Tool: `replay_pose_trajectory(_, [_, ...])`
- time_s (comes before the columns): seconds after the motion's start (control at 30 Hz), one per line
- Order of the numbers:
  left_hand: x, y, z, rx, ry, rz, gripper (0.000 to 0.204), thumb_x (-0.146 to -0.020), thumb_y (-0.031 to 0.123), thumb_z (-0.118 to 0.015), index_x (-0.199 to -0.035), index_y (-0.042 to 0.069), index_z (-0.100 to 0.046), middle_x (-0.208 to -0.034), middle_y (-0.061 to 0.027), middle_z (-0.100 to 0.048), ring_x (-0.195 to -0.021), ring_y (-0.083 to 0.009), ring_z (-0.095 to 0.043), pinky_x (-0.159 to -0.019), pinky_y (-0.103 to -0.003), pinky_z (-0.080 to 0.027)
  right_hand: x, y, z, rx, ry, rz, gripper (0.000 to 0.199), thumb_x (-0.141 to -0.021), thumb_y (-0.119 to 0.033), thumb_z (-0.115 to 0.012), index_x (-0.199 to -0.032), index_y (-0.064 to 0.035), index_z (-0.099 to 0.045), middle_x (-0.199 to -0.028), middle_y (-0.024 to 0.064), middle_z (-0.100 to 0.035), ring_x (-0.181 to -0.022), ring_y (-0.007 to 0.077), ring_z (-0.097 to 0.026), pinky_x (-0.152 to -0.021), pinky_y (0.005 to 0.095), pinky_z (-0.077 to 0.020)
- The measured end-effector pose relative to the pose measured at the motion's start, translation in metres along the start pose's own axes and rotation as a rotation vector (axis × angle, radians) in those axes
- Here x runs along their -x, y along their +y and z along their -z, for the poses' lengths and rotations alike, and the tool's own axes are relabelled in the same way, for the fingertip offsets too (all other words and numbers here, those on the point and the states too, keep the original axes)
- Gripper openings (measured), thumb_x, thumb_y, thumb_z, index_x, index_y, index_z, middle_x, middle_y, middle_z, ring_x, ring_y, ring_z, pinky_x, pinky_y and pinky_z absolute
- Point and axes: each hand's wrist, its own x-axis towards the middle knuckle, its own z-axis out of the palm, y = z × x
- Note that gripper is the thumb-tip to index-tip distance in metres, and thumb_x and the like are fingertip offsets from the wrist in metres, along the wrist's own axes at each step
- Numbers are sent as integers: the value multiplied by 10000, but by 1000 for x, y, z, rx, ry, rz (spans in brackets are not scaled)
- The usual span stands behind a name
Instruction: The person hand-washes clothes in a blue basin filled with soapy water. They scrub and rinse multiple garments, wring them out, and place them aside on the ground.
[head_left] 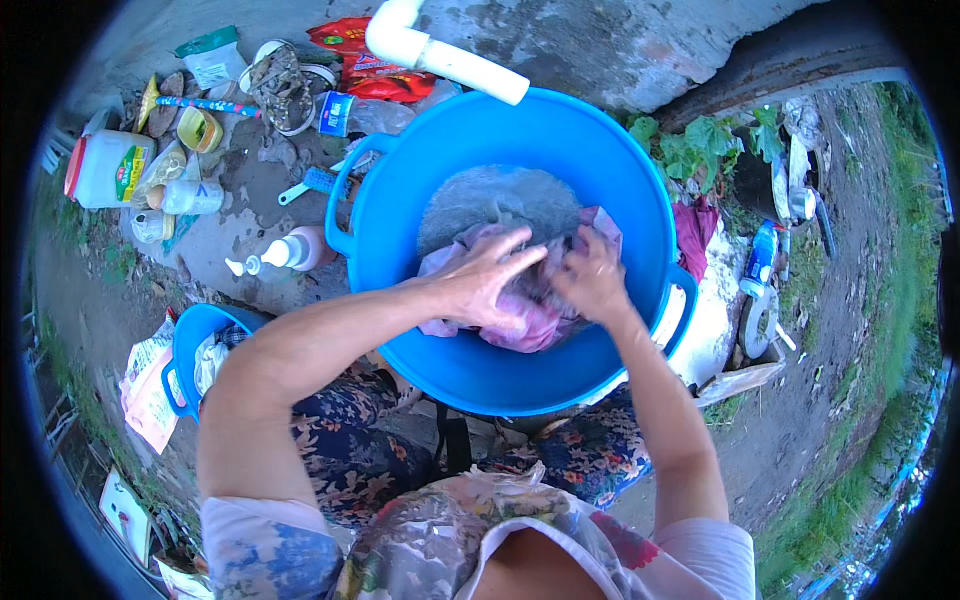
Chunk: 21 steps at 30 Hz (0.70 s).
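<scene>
A large blue plastic tub [435,145] with side handles stands before me, with greyish water [495,190] in it. A wet pink and purple cloth [525,325] lies bunched up in the water. Over the left part of the cloth is my left hand [478,280], its fingers and thumb spread wide and gripping nothing. At the cloth's right side, my right hand [597,282] is slightly blurred. Its fingers are bent but apart, touching or just above the fabric; which of these I cannot tell.
A white pipe [450,60] juts over the tub's far rim. Left of the tub are a pump bottle [295,250], a blue brush [322,181] and a white jug [110,170]. A smaller blue bucket [185,350] holds clothes. On the right are a dark pink cloth [695,235] and a blue bottle [762,255].
</scene>
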Motion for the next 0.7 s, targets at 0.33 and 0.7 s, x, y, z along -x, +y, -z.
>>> replay_pose_trajectory(0.33, [0,-44,-87,-360,282,546,482,-867,308,-579,-1337,270,-478,-1501,-137,-183,-1337,-472,-129,-1028,-658,-137,-16,-54,-105,196,350,-54,267,-718,-335,-672,-892,-134,-653,-1278,177,-476,-1217,408,-377,-892,662,-301])
replay_pose_trajectory(0.7, [-68,-74,-26,-113,328,527,273,-840,295,-569,-1050,132,-631,-1077,-135,-586,-1093,-379,-494,-865,-497,-432,-106,-20,-18,-477,221,-279,454,-816,-394,-566,-1079,-29,-628,-988,199,-660,-886,367,-626,-836,436,-469])
